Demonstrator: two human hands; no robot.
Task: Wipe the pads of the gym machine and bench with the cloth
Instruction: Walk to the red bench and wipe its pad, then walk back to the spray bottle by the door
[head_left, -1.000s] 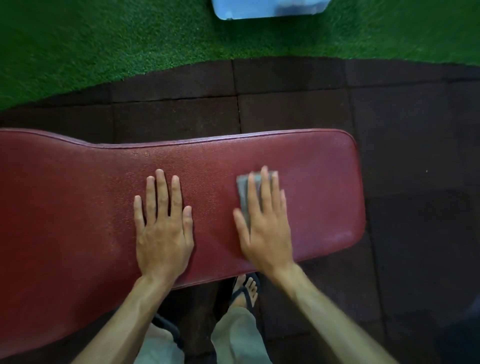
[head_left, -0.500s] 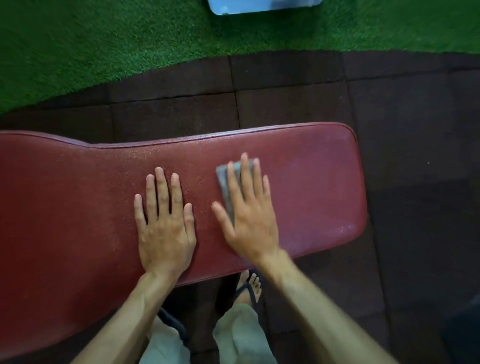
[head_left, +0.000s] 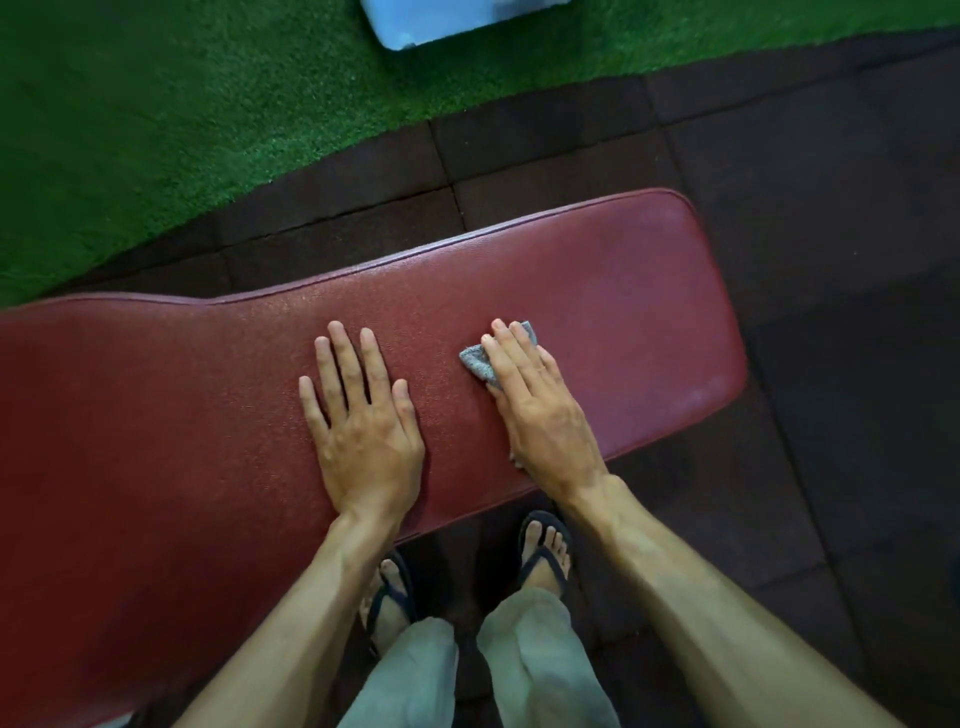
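A long dark red bench pad (head_left: 623, 291) runs from the left edge to the right of centre. My right hand (head_left: 535, 405) lies flat on a small grey cloth (head_left: 480, 364), pressing it onto the pad; only the cloth's left corner and far edge show past the fingers. My left hand (head_left: 363, 415) rests palm down on the pad just left of it, fingers spread, holding nothing.
Dark rubber floor tiles (head_left: 831, 260) surround the bench. Green artificial turf (head_left: 208, 104) covers the far floor, with a pale blue box (head_left: 447, 21) at the top edge. My feet in sandals (head_left: 545, 556) stand under the bench's near edge.
My right hand slid the cloth left toward my left hand, then turned so the fingers angle left. The view shifted, so the bench now looks tilted. My left hand stayed put.
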